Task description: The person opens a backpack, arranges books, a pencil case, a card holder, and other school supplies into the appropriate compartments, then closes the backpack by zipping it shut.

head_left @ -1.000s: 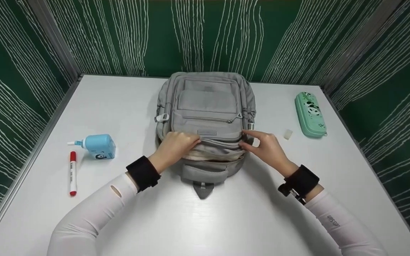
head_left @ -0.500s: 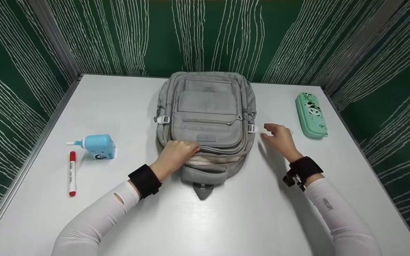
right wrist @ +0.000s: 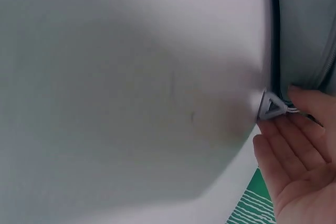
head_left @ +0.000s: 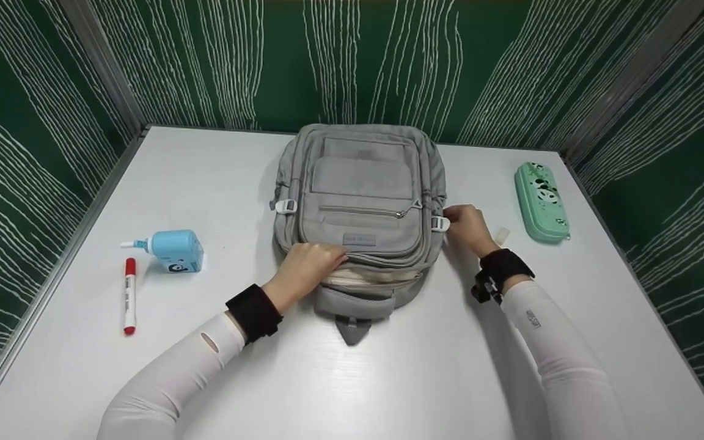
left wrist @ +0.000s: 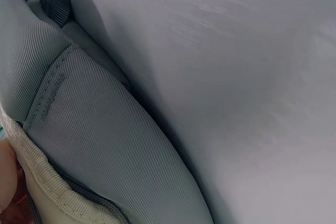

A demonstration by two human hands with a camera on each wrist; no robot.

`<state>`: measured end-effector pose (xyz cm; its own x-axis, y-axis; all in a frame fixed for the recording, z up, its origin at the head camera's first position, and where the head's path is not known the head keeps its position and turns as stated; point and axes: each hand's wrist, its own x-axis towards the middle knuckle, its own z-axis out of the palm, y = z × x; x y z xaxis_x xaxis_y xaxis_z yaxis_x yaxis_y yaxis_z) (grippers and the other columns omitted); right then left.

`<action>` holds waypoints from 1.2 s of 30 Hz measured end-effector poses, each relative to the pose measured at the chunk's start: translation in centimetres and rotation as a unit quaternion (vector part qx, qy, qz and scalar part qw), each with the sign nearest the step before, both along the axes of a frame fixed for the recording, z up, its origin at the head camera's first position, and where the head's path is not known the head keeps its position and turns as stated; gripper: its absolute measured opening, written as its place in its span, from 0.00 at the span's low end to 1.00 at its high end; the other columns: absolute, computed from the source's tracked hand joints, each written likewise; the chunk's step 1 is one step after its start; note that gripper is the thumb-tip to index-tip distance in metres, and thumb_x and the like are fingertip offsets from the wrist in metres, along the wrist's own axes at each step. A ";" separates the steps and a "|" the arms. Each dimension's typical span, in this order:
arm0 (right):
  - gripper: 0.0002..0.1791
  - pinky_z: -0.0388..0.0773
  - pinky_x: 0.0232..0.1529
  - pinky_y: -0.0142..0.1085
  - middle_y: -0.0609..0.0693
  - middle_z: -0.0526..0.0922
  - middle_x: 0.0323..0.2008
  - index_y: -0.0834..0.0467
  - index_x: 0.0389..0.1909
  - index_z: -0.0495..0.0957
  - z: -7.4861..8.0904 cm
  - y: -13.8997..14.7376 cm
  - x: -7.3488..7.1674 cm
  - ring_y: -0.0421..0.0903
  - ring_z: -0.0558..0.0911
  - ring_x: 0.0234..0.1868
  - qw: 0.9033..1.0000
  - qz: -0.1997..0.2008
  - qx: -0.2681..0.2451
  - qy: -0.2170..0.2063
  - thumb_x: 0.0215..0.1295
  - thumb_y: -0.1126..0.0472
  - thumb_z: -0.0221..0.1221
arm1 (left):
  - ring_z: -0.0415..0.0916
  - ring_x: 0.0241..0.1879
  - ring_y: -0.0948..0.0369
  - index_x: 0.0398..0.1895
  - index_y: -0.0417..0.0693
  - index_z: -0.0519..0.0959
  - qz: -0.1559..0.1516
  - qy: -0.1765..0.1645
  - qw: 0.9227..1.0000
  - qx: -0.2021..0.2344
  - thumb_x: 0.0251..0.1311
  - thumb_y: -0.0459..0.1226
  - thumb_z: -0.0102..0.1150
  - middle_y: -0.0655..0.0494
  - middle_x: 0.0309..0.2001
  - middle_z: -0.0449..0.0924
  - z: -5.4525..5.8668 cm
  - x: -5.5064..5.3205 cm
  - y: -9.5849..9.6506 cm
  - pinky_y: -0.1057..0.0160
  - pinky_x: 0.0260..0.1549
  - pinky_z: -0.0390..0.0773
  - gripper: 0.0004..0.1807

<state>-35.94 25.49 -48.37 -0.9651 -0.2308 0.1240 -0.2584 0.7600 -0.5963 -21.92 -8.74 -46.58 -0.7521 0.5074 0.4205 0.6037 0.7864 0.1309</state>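
Observation:
A grey backpack [head_left: 361,177] lies on the white table, its lower end partly unzipped with cream lining showing. My left hand [head_left: 307,269] grips the flap edge at that opening. In the left wrist view, a bit of the left hand [left wrist: 6,174] shows beside the cream-edged opening, with something reddish behind it. At the pack's right side, beside a white buckle [head_left: 440,224], is my right hand [head_left: 469,229]. The right wrist view shows a triangular zipper pull [right wrist: 272,106] between the thumb and fingers of that hand; the fingers are fairly straight.
A blue bottle [head_left: 176,250] with a nozzle stands at the left, beside a red-capped marker [head_left: 129,296]. A green panda pencil case [head_left: 541,201] lies at the far right. Near the right wrist is a small pale eraser-like block [head_left: 502,236].
My right hand has left the front opening, moved out to the right, then come in against the pack's right side. The left hand has shifted slightly toward me, drawing the flap down.

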 end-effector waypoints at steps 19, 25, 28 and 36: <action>0.08 0.84 0.50 0.54 0.65 0.90 0.39 0.69 0.39 0.87 0.8 1.2 4.4 0.63 0.89 0.44 0.997 0.037 0.043 0.058 0.68 0.69 0.61 | 0.86 0.24 0.55 0.31 0.44 0.84 0.022 -0.003 1.000 0.008 0.71 0.40 0.59 0.52 0.25 0.88 0.1 -0.1 0.4 0.59 0.23 0.85 0.12; 0.07 0.86 0.49 0.56 0.66 0.90 0.40 0.70 0.40 0.86 0.9 1.3 6.6 0.64 0.89 0.44 0.995 0.064 0.049 0.054 0.68 0.71 0.61 | 0.86 0.23 0.55 0.30 0.44 0.84 0.029 0.008 1.000 -0.001 0.70 0.40 0.60 0.52 0.25 0.88 -0.1 -0.1 0.4 0.58 0.21 0.85 0.12; 0.07 0.86 0.49 0.54 0.64 0.90 0.39 0.69 0.40 0.87 1.2 1.1 7.7 0.62 0.89 0.44 0.992 0.080 0.066 0.065 0.67 0.72 0.61 | 0.86 0.23 0.55 0.29 0.44 0.84 0.030 0.010 1.000 0.000 0.71 0.39 0.60 0.52 0.25 0.88 -0.2 -0.1 0.5 0.58 0.21 0.85 0.12; 0.05 0.87 0.46 0.52 0.59 0.90 0.37 0.66 0.38 0.88 2.1 0.6 10.9 0.57 0.89 0.41 0.986 0.103 0.088 0.099 0.64 0.72 0.64 | 0.85 0.22 0.55 0.27 0.45 0.83 0.032 0.024 0.999 -0.004 0.70 0.39 0.60 0.52 0.24 0.87 -0.5 -0.2 0.6 0.58 0.20 0.84 0.13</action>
